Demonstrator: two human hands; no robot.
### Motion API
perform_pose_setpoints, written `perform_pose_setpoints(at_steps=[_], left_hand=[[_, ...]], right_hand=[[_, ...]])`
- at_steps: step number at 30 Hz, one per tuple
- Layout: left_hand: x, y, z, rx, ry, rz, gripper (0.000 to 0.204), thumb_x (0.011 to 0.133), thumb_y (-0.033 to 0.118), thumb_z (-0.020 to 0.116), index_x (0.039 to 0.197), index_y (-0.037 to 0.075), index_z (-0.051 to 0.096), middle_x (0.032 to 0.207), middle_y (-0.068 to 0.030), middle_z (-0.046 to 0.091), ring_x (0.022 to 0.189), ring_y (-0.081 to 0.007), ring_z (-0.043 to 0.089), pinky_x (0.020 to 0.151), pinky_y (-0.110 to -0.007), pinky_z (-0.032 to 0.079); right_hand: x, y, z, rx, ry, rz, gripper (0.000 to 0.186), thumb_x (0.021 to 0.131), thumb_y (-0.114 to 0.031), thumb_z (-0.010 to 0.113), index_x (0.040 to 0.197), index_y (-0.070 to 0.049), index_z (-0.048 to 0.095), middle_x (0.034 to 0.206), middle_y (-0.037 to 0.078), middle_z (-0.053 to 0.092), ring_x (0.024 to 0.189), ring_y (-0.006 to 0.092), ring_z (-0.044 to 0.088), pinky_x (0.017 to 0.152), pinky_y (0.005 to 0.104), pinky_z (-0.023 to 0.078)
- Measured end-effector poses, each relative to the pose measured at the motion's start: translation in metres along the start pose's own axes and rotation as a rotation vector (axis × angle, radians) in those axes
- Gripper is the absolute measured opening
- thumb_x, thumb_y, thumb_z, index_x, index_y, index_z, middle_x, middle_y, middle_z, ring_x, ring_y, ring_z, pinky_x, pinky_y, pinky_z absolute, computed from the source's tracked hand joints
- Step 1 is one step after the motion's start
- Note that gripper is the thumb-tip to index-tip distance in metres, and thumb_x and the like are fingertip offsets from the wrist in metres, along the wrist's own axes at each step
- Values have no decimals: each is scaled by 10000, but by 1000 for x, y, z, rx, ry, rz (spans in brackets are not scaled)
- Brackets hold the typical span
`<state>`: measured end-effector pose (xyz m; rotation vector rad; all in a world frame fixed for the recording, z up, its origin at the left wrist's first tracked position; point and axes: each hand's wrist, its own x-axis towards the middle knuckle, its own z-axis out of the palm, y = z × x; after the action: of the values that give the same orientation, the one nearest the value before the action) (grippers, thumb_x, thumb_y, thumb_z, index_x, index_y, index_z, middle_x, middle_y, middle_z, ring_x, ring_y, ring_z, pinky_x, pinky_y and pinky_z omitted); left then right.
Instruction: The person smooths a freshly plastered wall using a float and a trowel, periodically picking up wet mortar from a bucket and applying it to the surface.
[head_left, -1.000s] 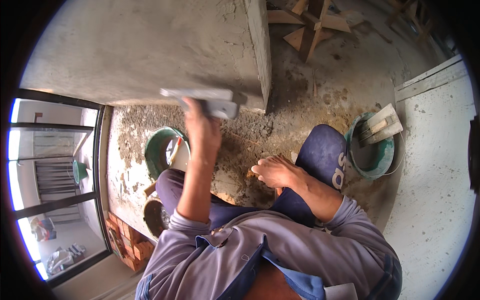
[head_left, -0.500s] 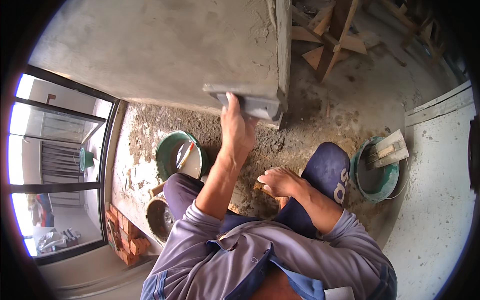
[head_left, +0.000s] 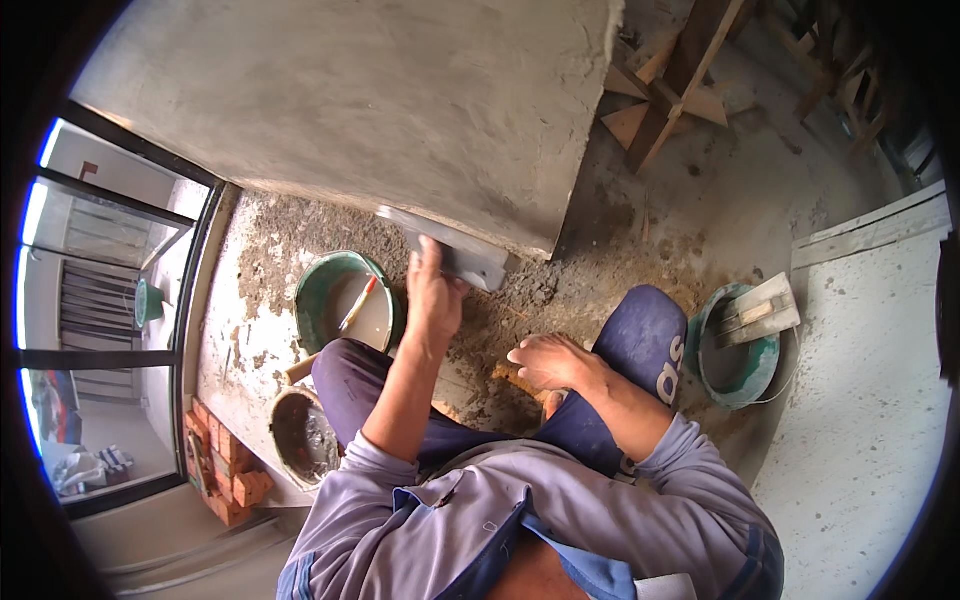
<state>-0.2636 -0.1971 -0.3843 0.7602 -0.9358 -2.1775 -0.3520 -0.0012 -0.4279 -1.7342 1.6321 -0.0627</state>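
Note:
My left hand (head_left: 435, 300) grips a flat grey steel float (head_left: 470, 262) at the bottom edge of the plastered wall (head_left: 350, 110), just above the rough mortar strip. My right hand (head_left: 550, 362) hangs beside my right knee with loosely bent fingers apart, over a yellow-brown item I cannot make out. Left of my left hand is a green bucket (head_left: 315, 295) with cloudy liquid and a red-and-white handled tool. A darker bucket (head_left: 287, 435) sits below it. At my right, another green bucket (head_left: 745, 378) has a pale float (head_left: 770, 300) across its rim.
Framed glazing (head_left: 105, 356) runs along the left, with stacked red bricks (head_left: 225, 470) nearby. A wooden cross-shaped stand (head_left: 665, 105) and more timber (head_left: 830, 60) are beyond the wall's corner. A speckled white surface (head_left: 850, 400) borders my right side.
My left hand moved right with the float along the wall, then came down and back left to the bottom edge. My right hand stayed near the knee. The view shifted slightly.

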Motion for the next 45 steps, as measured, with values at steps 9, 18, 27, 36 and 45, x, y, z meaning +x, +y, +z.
perform_pose_setpoints(at_steps=[9, 18, 27, 36, 45], left_hand=[[-25, 1, 38, 791, 30, 537, 343, 972, 230, 655, 1180, -10, 525, 1016, -128, 615, 862, -181, 598, 742, -364, 501], [-11, 100, 180, 964, -142, 1527, 738, 783, 150, 794, 1462, 112, 508, 899, -56, 586, 698, -227, 565, 605, -336, 497], [14, -36, 49, 1432, -183, 1110, 665, 860, 183, 738, 1484, 204, 507, 897, -71, 586, 716, -236, 603, 577, -349, 540], [0, 131, 187, 1063, -159, 1606, 663, 816, 133, 756, 1447, 132, 553, 761, -61, 534, 582, -208, 536, 514, -347, 454], [13, 3, 78, 1274, -222, 1245, 614, 851, 133, 734, 1437, 212, 566, 814, -95, 572, 639, -271, 603, 549, -388, 514]], right_hand=[[-5, -51, -3, 268, 471, -80, 252, 904, -147, 596, 1134, -85, 676, 985, 197, 689, 893, 414, 691, 779, 515, 569], [8, -23, 58, -37, 52, -82, 200, 856, -224, 692, 918, -48, 621, 911, 199, 663, 889, 409, 672, 760, 520, 526], [14, -30, 40, -54, -104, 29, 188, 819, -195, 675, 945, -57, 653, 928, 208, 677, 889, 414, 689, 749, 523, 543], [10, -33, 52, -80, 217, -222, 214, 831, -243, 711, 845, -44, 631, 821, 201, 672, 763, 399, 694, 652, 515, 536], [14, -34, 60, -106, 21, -109, 222, 787, -223, 731, 929, -62, 673, 850, 187, 685, 821, 381, 702, 707, 496, 561]])
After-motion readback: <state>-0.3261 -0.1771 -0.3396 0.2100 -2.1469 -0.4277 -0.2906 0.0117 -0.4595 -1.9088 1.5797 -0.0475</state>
